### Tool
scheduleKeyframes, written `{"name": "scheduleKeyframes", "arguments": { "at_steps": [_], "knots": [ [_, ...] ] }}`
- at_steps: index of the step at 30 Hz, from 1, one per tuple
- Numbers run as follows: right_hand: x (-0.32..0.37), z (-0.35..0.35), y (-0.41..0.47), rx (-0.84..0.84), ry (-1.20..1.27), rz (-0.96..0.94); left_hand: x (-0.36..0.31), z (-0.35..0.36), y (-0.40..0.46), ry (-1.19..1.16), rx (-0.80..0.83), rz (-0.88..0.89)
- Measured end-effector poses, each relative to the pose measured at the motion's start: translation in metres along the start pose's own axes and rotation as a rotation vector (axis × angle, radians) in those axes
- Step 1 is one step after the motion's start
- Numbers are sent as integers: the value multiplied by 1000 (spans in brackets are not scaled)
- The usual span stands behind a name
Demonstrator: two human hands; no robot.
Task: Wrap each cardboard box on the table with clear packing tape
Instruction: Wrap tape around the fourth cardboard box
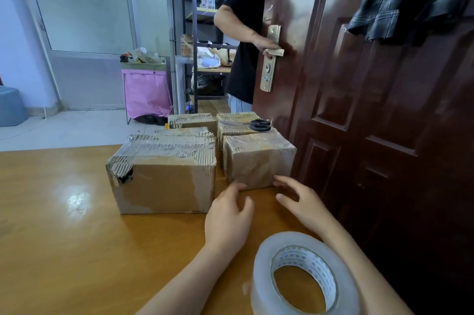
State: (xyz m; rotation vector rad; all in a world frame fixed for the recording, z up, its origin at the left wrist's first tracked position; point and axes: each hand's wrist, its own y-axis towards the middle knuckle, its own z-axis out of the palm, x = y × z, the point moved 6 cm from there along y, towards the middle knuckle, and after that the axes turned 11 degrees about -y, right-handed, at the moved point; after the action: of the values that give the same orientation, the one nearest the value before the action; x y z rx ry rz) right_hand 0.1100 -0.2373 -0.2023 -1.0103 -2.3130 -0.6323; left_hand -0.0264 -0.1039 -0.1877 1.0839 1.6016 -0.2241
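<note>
Several cardboard boxes stand together on the wooden table [64, 225]. The big box [164, 173] on the left has torn, taped corrugated edges. A smaller box [259, 158], shiny with tape, stands to its right. My left hand [228, 217] reaches toward that small box's lower front left corner, fingertips at its base. My right hand [297, 199] hovers at its lower right corner, fingers relaxed, holding nothing. A roll of clear tape [302, 276] lies flat on the table near me, between my forearms. Two more boxes [192, 119] [238, 127] stand behind.
Black-handled scissors [256, 125] lie on the back right box. A dark wooden door [359, 109] stands close on the right; another person [246, 40] in a black shirt holds its handle. A metal shelf rack [195, 32] and a pink bin [146, 91] are beyond the table.
</note>
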Motion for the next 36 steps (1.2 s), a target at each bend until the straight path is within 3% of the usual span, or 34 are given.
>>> {"name": "scheduleKeyframes", "arguments": {
  "at_steps": [7,12,18,22,25,29,36],
  "knots": [
    [-10,-11,-3,-189,47,63,-4,0,-2,-21,19,114],
    [-18,-13,-6,-208,127,139,-31,-9,-11,3,58,422],
    [-14,-16,-14,-211,163,155,-85,-107,16,-230,-184,507],
    [-18,-17,-12,-213,151,183,-80,-188,59,-248,-329,316],
    [-19,-17,-12,-219,151,188,-54,-216,83,-182,-322,160],
    [-16,-16,-11,-215,136,193,-16,-217,107,-158,-188,10],
    [-10,-16,-12,-201,85,192,33,-183,112,-328,147,-201]
  ]
}}
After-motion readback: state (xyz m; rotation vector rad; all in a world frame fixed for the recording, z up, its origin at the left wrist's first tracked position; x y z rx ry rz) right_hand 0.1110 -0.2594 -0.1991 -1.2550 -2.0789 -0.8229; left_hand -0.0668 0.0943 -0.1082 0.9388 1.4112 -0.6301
